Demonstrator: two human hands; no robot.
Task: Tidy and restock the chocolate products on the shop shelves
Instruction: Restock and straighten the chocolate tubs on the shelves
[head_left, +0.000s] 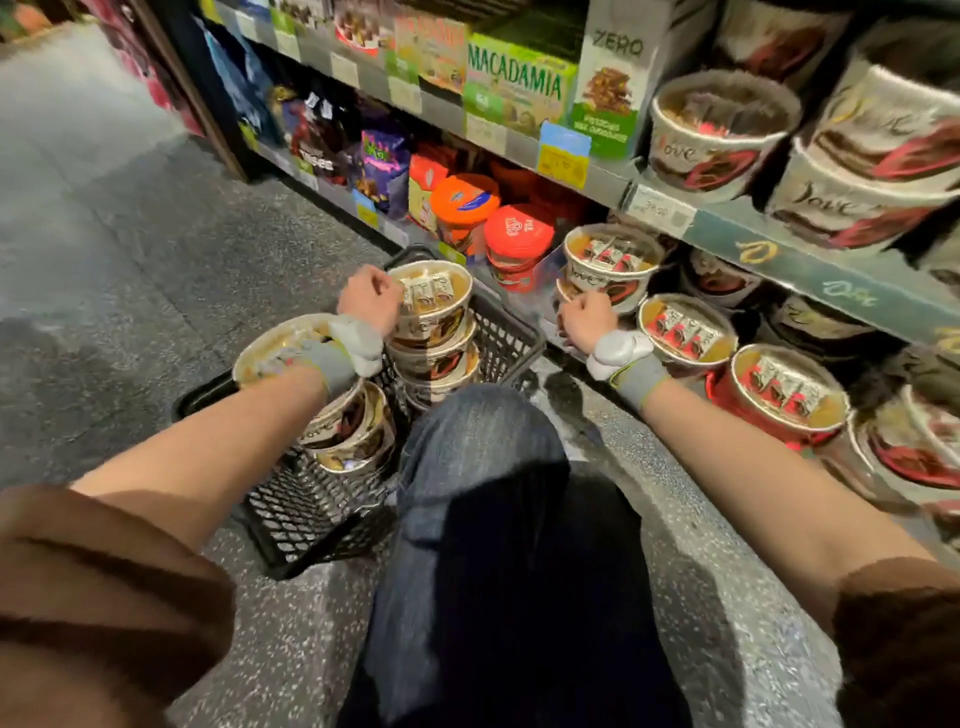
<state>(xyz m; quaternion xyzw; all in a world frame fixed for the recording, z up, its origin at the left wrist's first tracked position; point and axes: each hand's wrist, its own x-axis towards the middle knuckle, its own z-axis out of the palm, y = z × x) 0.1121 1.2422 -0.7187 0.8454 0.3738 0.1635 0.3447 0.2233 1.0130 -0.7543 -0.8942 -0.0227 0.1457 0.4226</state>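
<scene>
the top tub (430, 301) on the stack in my basket (322, 525) looks light, stiff-walled and slick-lidded, so i'd grip its rim. my left hand (368, 299) curls around its side; my right hand (588, 318) curls against a tub on the bottom shelf (613, 270).

basket (311, 514): black plastic mesh, matt
tub lids (685, 327): clear glossy plastic
floor (130, 249): speckled, smooth stone
</scene>
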